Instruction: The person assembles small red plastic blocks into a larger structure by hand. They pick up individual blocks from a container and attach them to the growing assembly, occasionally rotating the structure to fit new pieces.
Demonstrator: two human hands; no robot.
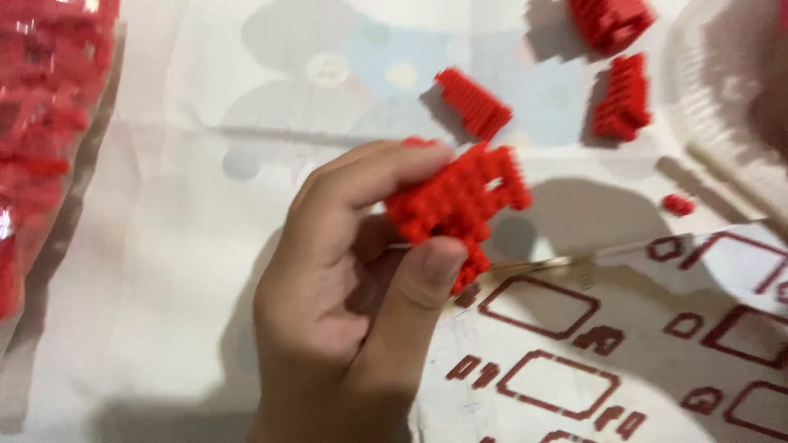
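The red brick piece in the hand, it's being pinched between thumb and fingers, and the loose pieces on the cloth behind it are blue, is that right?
Not quite. The head view shows the left hand pinching the red brick piece between thumb and fingers, but the loose pieces on the cloth behind it are red, not blue.

- one hand (345,279) is in view, in the lower middle of the frame; which hand it is cannot be told.
- it is bare: no glove, no ring, no watch.
- the nails are short and plain.
- no sleeve shows at the wrist, at the bottom edge.
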